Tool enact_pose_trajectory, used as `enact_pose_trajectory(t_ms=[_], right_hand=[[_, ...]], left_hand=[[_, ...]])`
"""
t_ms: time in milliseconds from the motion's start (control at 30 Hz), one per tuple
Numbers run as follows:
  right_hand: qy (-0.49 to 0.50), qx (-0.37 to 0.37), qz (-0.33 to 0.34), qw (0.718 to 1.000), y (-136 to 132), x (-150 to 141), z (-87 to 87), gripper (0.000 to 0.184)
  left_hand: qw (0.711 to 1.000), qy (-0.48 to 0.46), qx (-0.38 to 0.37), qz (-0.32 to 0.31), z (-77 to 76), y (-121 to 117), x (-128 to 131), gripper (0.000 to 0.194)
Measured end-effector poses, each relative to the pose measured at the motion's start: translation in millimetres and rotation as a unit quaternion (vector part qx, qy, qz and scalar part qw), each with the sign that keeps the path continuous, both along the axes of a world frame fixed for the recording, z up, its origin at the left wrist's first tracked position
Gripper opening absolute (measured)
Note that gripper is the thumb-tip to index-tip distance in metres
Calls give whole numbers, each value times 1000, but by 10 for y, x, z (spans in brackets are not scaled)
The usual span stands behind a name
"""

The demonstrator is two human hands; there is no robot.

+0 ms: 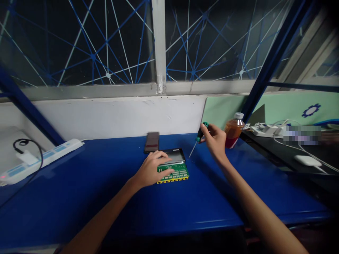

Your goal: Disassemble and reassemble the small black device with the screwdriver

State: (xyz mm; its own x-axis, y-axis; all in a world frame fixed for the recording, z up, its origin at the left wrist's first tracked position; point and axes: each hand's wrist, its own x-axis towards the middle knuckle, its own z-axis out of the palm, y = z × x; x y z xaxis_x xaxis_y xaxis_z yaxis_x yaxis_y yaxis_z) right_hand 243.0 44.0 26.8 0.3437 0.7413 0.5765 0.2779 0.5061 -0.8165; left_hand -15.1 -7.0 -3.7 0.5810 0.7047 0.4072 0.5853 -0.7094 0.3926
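Observation:
A green circuit board (181,170) with a yellow toothed edge lies on the blue table, next to a black frame with a grey panel (176,155). Across their left side rests my left hand (152,169), its fingers stretched and apart, thumb on the board and index finger over the panel. It covers the board's left part. My right hand (215,138) is closed round the green and black handle of a screwdriver (198,139). The blade slants down to the left, its tip just right of the black frame; whether it touches the table I cannot tell.
A dark phone (152,142) lies behind the board. At the back right stands a bottle of amber drink (234,128). On the left is a white power strip (42,160) with a black cable. Cables and a white charger-like case (307,161) lie on a black surface at right.

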Motion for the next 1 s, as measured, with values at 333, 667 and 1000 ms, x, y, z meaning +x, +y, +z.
enact_pose_trajectory(t_ms=[333, 667, 1000], right_hand=[[75, -22, 96, 992, -210, -365, 4, 31], [108, -12, 123, 986, -215, -425, -35, 28], [101, 12, 108, 989, -258, -423, 10, 26]], left_hand=[[996, -88, 10, -33, -47, -61, 154, 20], [994, -97, 44, -34, -160, -75, 181, 11], [994, -101, 34, -31, -61, -94, 137, 16]])
